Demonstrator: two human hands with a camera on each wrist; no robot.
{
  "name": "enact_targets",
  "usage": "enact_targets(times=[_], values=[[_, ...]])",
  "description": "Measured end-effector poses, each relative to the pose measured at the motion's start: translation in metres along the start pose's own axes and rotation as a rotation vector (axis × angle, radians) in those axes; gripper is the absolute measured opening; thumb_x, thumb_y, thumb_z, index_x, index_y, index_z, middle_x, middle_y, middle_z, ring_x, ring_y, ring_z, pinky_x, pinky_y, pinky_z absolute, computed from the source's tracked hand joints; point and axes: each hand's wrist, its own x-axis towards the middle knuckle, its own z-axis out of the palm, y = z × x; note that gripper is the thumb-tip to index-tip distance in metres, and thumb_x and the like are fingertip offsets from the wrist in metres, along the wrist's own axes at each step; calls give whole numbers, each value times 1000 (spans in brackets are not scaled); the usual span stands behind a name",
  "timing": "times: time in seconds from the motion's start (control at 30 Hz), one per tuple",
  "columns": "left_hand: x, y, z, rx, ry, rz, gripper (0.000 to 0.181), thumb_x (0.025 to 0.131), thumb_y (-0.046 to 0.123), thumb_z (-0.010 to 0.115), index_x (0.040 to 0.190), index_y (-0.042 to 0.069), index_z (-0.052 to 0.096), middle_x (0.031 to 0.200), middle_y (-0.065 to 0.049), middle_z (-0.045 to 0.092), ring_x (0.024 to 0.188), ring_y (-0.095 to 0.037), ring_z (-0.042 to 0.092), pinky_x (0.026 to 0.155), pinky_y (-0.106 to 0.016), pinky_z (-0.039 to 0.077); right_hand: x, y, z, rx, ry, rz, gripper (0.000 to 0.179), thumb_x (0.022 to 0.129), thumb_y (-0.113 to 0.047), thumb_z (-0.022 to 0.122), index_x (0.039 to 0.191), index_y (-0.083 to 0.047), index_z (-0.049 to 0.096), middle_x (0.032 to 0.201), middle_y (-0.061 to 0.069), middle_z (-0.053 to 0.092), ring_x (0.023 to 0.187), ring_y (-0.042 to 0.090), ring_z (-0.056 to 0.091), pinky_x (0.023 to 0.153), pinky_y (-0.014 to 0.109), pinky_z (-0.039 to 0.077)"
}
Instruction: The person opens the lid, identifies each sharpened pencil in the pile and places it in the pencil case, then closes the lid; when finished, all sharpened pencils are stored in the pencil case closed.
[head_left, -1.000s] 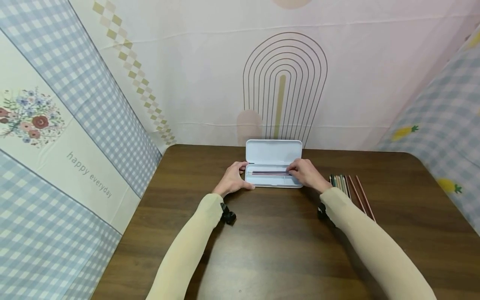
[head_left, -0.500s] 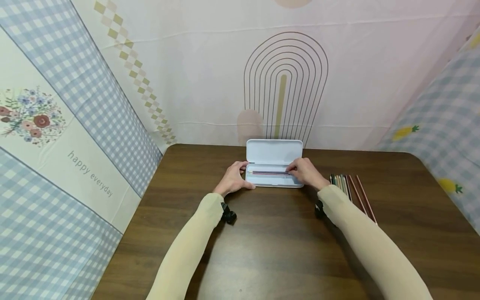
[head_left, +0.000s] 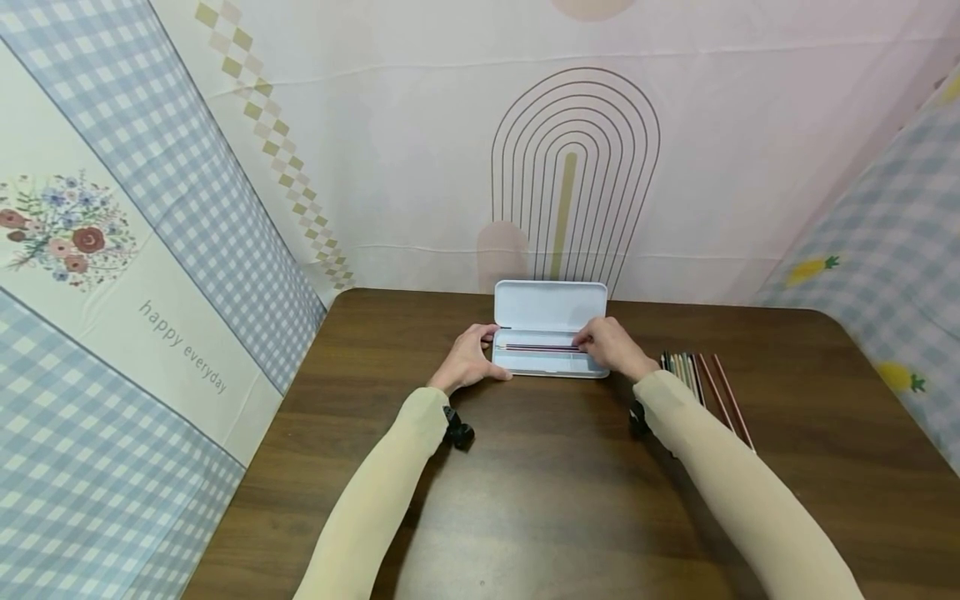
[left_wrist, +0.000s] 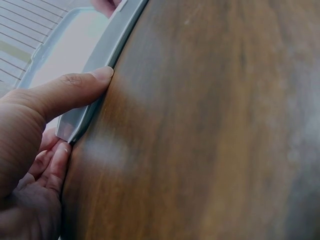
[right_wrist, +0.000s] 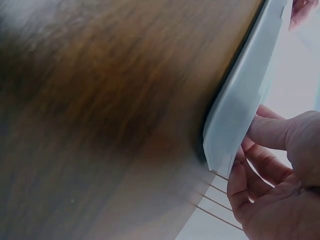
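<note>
A white pencil case stands at the far side of the table with its lid raised. Inside lie a few thin, dark reddish pencils, side by side along the tray. My left hand grips the left end of the case; in the left wrist view the thumb presses its front edge and the other fingers curl at its end. My right hand reaches over the right end, its fingertips pinching the right ends of the pencils. In the right wrist view the case wall hides the pencils.
To the right of the case, a row of coloured pencils lies on the brown table, partly behind the right sleeve. Two reddish pencils lie beside the row. A patterned cloth hangs behind the table's far edge.
Both hands keep their places at the case, and the pencils in it lie almost as before. The right forearm has shifted slightly to the left.
</note>
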Motion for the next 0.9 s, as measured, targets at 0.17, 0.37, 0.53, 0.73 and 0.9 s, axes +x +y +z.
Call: enact_targets(times=[0.17, 0.37, 0.53, 0.73, 0.9], values=[[0, 1, 0, -2, -2, -3, 97, 75, 14, 101, 158, 6, 53, 151, -15, 59, 139, -35, 59, 122, -46, 50, -1, -1, 1, -2, -3, 5, 22, 99, 8, 66, 113, 5, 83, 119, 26, 80, 116, 41, 75, 101, 55, 63], [-1, 0, 0, 1, -1, -2, 97, 75, 15, 101, 159, 7, 53, 151, -15, 59, 140, -35, 59, 122, -46, 50, -2, -3, 3, -7, -7, 10, 24, 99, 8, 65, 115, 5, 83, 122, 26, 80, 117, 39, 74, 102, 55, 63], [-1, -1, 1, -1, -2, 4, 96, 75, 15, 101, 158, 6, 54, 151, -16, 59, 140, -35, 59, 122, -47, 50, -5, -4, 3, -7, -13, 19, 23, 103, 6, 64, 118, 6, 81, 127, 27, 78, 116, 38, 73, 99, 54, 63], [-1, -1, 1, 5, -2, 7, 95, 76, 16, 101, 158, 6, 54, 151, -16, 59, 140, -35, 59, 122, -47, 50, -10, -4, 5, 4, 84, -12, 23, 103, 1, 66, 119, 9, 79, 117, 29, 77, 111, 41, 73, 98, 57, 62], [-1, -1, 0, 9, 2, 8, 95, 75, 17, 101, 157, 7, 55, 151, -15, 59, 140, -35, 59, 122, -47, 50, -20, -3, 4, 57, 194, -26, 26, 100, -1, 70, 121, 12, 76, 115, 31, 75, 108, 45, 73, 96, 59, 62]])
